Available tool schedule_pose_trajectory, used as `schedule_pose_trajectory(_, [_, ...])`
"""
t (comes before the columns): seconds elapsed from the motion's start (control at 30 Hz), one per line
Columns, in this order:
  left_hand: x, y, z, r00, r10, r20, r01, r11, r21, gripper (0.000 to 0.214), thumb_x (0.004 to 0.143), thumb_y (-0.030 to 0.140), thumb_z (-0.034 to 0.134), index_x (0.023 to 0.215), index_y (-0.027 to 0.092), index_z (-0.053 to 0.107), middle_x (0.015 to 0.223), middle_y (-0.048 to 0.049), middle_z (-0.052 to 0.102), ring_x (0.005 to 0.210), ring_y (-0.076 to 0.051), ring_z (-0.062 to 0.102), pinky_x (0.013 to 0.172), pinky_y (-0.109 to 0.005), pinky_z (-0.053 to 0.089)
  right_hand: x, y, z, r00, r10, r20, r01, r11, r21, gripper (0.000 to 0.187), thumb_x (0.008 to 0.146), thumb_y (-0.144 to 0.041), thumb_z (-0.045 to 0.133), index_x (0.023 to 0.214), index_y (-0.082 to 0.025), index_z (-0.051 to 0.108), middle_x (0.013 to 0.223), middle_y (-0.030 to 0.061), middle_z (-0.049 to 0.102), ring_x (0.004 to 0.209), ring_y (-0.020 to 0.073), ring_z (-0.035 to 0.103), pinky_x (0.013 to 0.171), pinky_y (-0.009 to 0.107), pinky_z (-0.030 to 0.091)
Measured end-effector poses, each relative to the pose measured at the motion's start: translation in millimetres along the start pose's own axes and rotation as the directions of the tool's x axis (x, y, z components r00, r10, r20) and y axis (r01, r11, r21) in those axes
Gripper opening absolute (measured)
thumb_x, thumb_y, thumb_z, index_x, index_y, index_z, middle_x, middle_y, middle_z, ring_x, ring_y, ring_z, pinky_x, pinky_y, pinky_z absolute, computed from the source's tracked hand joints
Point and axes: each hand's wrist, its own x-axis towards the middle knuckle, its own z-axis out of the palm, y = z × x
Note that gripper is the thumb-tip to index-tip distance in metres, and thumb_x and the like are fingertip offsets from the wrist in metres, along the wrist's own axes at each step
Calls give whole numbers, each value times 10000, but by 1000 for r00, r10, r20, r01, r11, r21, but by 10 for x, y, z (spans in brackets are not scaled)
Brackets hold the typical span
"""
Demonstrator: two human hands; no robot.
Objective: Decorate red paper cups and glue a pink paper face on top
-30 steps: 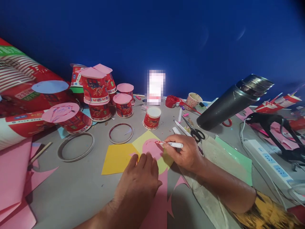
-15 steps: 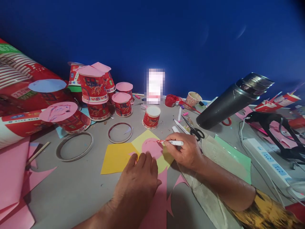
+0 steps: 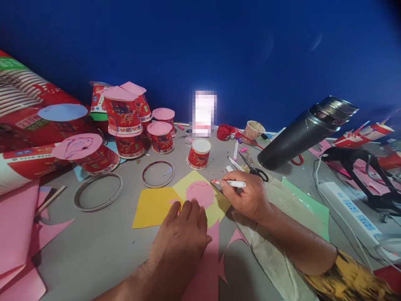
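Note:
My right hand [image 3: 247,196] is closed round a white marker [image 3: 230,183] with a red tip, held just right of a pink paper circle [image 3: 200,193]. The circle lies on yellow paper sheets [image 3: 153,207]. My left hand [image 3: 183,234] rests palm down, fingers together, on the lower edge of the pink circle and the pink cut paper [image 3: 209,267] beneath. A red paper cup [image 3: 199,154] stands upright just beyond the sheets.
Stacked red cups with pink lids [image 3: 125,117] crowd the back left beside two cup rims [image 3: 158,174]. Scissors [image 3: 255,169], pens and a dark flask [image 3: 305,133] lie at right, with a power strip [image 3: 351,209] and green paper [image 3: 308,202]. Pink sheets [image 3: 15,234] sit at left.
My right hand has lifted the marker tip off the pink circle and drawn it a little to the right. The left hand has stayed put.

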Motion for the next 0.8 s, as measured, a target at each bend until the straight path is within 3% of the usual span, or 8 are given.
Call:
schedule_pose_trajectory(0.1, [23, 14, -29, 999, -10, 31, 9, 1000, 10, 466, 891, 421, 823, 1210, 85, 779, 1186, -221, 778, 1055, -368, 742, 952, -533, 601, 14, -28, -19, 1000, 16, -21, -15, 999, 40, 232, 1010, -298, 613, 811, -217, 701, 672, 16, 732, 587, 152, 656, 614, 269, 458])
schedule_pose_trajectory(0.2, [30, 12, -20, 999, -14, 37, 14, 1000, 21, 446, 892, 411, 822, 1198, 89, 784, 1189, -218, 783, 1041, -363, 747, 942, -530, 609, 24, -95, -16, 999, 36, 30, -40, 989, 142, 220, 1013, -312, 641, 832, -213, 717, 685, 8, 745, 571, 134, 656, 586, 242, 468])
schedule_pose_trajectory(0.37, [14, -6, 60, 999, 0, -44, 1, 1000, 21, 485, 872, 442, 834, 1204, 93, 779, 1179, -205, 789, 1060, -360, 740, 971, -523, 594, 27, -166, 37, 997, 10, 70, -29, 964, 264, 185, 1015, -326, 674, 892, -210, 748, 789, 25, 810, 662, 137, 738, 650, 210, 540])
schedule_pose_trajectory(0.8, [-26, 8, 120, 995, -16, -99, 17, 1000, 13, 476, 897, 464, 806, 1186, 89, 753, 1169, -201, 767, 1068, -337, 709, 1006, -503, 547, 5, -143, 112, 993, -22, 117, -10, 964, 266, 166, 1023, -336, 687, 950, -224, 783, 862, 40, 841, 761, 165, 799, 745, 231, 608])
